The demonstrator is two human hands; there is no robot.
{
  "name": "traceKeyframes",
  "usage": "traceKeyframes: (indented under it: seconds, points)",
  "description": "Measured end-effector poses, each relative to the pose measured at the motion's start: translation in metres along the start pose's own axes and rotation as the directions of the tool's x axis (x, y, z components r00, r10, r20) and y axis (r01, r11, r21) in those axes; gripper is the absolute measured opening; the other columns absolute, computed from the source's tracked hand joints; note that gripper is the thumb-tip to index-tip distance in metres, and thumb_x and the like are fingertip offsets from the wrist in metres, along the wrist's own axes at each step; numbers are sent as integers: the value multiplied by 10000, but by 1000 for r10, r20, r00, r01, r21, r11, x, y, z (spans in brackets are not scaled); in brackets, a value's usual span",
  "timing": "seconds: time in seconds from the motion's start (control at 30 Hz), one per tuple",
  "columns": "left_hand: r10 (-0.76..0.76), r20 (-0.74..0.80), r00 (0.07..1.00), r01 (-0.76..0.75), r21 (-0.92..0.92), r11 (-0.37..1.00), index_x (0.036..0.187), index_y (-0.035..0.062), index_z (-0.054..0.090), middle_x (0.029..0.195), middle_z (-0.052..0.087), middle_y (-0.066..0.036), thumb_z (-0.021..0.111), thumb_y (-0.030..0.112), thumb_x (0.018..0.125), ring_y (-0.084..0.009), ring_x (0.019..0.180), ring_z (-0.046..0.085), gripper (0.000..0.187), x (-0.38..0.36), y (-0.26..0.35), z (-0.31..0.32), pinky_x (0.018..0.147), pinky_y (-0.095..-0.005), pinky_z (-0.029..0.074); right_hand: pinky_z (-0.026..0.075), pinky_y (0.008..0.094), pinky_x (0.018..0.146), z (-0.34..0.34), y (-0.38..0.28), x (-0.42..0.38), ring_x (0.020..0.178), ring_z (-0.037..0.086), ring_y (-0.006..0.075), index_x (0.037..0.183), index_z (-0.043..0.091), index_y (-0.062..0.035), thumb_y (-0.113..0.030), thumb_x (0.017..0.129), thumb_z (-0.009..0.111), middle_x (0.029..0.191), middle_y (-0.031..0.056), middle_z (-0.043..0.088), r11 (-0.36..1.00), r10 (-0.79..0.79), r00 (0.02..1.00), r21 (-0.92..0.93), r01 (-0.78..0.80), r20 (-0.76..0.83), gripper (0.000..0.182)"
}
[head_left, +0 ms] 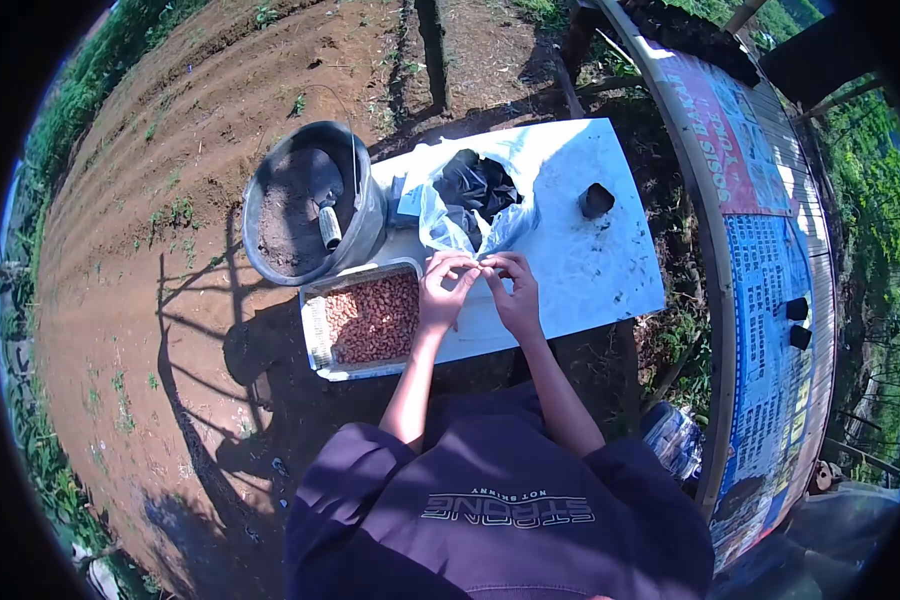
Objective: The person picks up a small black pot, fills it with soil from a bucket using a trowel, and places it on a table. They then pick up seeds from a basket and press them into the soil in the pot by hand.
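Dark purple sweatshirt [490, 510] with printed lettering at bottom of frame, two bare forearms reaching up from it. Left hand [443, 290] and right hand [515, 292] brought together over near edge of white counter [590, 270], fingertips pinched on something too small to identify, possibly a seed or a bit of plastic. Just beyond the hands, clear plastic bag [470, 205] lying open-mouthed toward them, dark black pieces inside, seemingly for easy reach. Left of left hand, shallow tray [365, 320] filled with reddish-brown seeds, overhanging counter's edge, close at hand. Behind tray, grey bucket [310, 205] of soil with short tool handle [329, 227] standing in it. Single small black pot [596, 200] set apart on far right of counter. Bare tilled earth [170, 200] all around; printed banner [760, 250] curving along right.
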State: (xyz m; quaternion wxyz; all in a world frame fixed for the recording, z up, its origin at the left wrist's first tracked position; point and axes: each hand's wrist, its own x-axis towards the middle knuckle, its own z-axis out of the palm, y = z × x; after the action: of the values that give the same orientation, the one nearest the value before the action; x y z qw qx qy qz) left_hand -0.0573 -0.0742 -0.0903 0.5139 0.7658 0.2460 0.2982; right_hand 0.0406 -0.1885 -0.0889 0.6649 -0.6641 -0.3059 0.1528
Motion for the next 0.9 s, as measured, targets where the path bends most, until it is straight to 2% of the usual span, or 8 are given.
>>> traceKeyframes:
  seconds: [0.2, 0.3, 0.4, 0.5, 0.6, 0.7, 0.8, 0.9]
  points:
    - [-1, -52, 999, 3, 30, 1000, 987, 61, 730, 1013, 674, -43, 781, 141, 856, -135, 895, 634, 162, 6, 60, 76, 688, -267, 485, 495, 294, 790, -99, -28, 30, 989, 622, 180, 1018, 721, -61, -68, 905, 704, 1066, 71, 631, 999, 36, 990, 16, -38, 139, 115]
    - [-75, -16, 997, 76, 51, 996, 989, 76, 739, 1068, 661, -53, 787, 164, 853, -147, 931, 617, 168, 8, 89, 90, 706, -281, 481, 498, 297, 784, -127, -37, 39, 976, 626, 181, 1007, 725, -71, -68, 894, 714, 1072, 70, 632, 1000, 4, 987, -13, -2, 163, 114]
    - [-77, -59, 995, 83, 106, 991, 937, 118, 759, 1204, 615, -44, 811, 179, 825, -199, 1112, 531, 137, 14, 111, 102, 820, -332, 462, 483, 334, 865, -142, -43, 40, 1085, 584, 209, 994, 732, -88, -95, 880, 739, 1132, 65, 619, 997, 28, 991, -70, -19, 129, 115]
    - [90, -72, 993, -63, 314, 947, 911, 149, 766, 1329, 544, -53, 813, 199, 824, -251, 1253, 432, 111, 19, 117, 108, 961, -386, 407, 405, 425, 1017, -150, -52, 41, 1279, 439, 274, 966, 742, -132, -149, 846, 778, 1238, 60, 587, 960, -53, 997, -273, 67, 60, 127]
    - [87, -47, 995, -66, 337, 939, 913, 160, 761, 1383, 511, -66, 813, 211, 823, -281, 1309, 388, 115, 20, 118, 109, 1062, -436, 331, 266, 485, 1138, -154, -48, 42, 1388, 294, 317, 944, 752, -169, -195, 840, 791, 1318, 47, 560, 937, -71, 996, -337, 87, 59, 114]
    - [58, -57, 997, -46, 188, 981, 916, 153, 753, 1408, 494, -79, 812, 217, 824, -304, 1364, 361, 126, 22, 114, 110, 1128, -469, 261, 177, 503, 1186, -153, -51, 42, 1440, 210, 345, 930, 756, -183, -215, 833, 801, 1395, 43, 525, 903, -69, 995, -421, 91, 67, 112]
    - [205, -63, 977, -169, 361, 917, 927, 144, 743, 1431, 477, -90, 802, 207, 836, -323, 1426, 296, 126, 22, 108, 107, 1150, -490, 247, 146, 518, 1194, -151, -56, 43, 1469, 146, 357, 935, 755, -190, -222, 827, 808, 1457, 42, 474, 850, -138, 987, -503, 158, 76, 124]
    - [211, -105, 972, -160, 363, 918, 944, 107, 722, 1369, 537, -101, 784, 185, 853, -327, 1419, 342, 135, 18, 108, 106, 1146, -464, 292, 136, 523, 1196, -149, -51, 42, 1479, 116, 361, 937, 755, -195, -209, 823, 811, 1486, 47, 441, 865, -115, 988, -479, 148, 99, 128]
